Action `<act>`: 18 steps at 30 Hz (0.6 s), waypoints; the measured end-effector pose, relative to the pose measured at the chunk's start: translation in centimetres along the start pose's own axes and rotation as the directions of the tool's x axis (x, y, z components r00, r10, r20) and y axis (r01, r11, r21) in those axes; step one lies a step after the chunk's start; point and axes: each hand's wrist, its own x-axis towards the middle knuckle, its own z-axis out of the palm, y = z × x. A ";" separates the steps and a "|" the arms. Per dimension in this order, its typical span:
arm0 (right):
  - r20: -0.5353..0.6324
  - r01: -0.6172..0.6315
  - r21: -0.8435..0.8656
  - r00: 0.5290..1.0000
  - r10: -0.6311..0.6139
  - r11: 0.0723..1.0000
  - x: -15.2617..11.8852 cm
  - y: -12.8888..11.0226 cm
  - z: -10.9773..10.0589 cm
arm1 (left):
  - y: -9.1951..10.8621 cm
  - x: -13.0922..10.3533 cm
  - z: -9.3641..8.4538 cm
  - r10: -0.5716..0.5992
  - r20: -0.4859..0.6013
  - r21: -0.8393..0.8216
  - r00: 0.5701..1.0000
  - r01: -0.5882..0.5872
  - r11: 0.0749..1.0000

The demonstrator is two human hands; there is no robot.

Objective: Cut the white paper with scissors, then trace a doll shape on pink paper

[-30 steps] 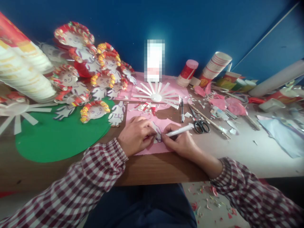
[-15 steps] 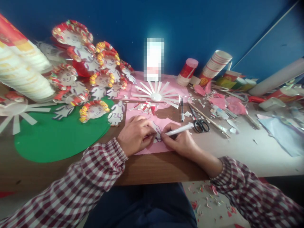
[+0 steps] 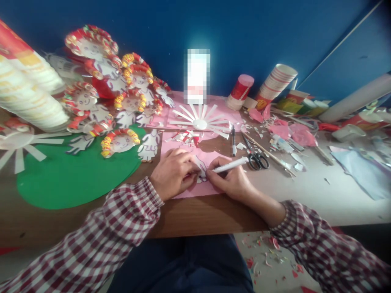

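My right hand (image 3: 230, 179) is closed around a white marker pen (image 3: 232, 165), its tip down at a small white paper cutout (image 3: 200, 167) with dark outlines. My left hand (image 3: 175, 173) lies over the left side of that cutout, fingers curled and pressed onto it, hiding part of it. Beneath both hands is a sheet of pink paper (image 3: 189, 194). Left of my left hand lies another outlined paper figure cutout (image 3: 149, 146). Black-handled scissors (image 3: 258, 160) and a dark pen (image 3: 233, 142) rest just beyond my right hand.
A white cup cut into strips (image 3: 200, 124) lies ahead. Paper dolls with red and yellow curls (image 3: 120, 144) crowd the left, over a green sheet (image 3: 76, 183). Stacked paper cups (image 3: 276, 83) stand against the blue wall. Paper scraps, a thin stick (image 3: 269, 154) and light-blue paper (image 3: 360, 171) lie right.
The view has shifted very slightly. Both hands keep nearly the same place, with the marker pen still at the cutout.
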 end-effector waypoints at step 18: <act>0.043 -0.058 0.040 0.998 0.056 0.998 -0.2 0.0 0.0 | -0.1 0.0 0.0 0.006 -0.013 -0.011 1.000 -0.006 1.000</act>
